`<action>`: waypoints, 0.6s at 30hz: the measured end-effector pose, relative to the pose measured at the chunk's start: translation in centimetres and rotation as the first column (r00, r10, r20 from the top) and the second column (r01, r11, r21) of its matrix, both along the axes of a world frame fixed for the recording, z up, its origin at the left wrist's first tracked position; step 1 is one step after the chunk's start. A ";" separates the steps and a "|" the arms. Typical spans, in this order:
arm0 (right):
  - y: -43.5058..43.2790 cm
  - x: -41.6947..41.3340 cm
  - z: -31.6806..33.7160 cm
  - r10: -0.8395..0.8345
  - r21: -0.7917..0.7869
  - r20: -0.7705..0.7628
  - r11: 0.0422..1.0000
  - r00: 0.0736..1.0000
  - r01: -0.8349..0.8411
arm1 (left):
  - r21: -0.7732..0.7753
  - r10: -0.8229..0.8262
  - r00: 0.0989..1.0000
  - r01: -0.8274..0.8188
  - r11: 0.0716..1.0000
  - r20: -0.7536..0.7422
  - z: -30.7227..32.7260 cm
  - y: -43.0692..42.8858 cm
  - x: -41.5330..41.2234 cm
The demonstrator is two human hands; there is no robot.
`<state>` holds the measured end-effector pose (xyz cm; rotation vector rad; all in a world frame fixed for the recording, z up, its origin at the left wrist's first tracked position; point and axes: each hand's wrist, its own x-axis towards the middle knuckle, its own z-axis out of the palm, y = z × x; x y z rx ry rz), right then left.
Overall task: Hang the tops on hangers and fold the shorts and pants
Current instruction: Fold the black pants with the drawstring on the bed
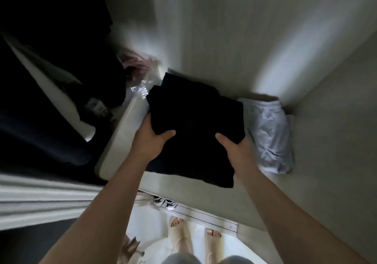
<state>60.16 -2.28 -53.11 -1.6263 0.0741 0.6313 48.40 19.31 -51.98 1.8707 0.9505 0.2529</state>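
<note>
The left hand (153, 141) and the right hand (234, 147) each grip the near edge of a folded black garment (195, 121), thumbs on top, fingers hidden beneath. It is over a pale shelf (193, 190); whether it rests there I cannot tell. Just right of the black garment lies a folded light-blue garment (269, 133), and at its far-left corner a crumpled plastic bag (140, 88)

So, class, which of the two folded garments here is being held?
The black garment, gripped by the left hand and right hand, thumbs on top; the pale blue garment lies to its right, ungripped.
</note>
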 end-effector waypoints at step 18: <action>9.8 6.4 -7.9 0.595 -0.742 0.373 0.652 0.712 -0.156 | 0.608 -0.179 0.920 0.368 0.703 -0.349 -11.2 6.2 11.6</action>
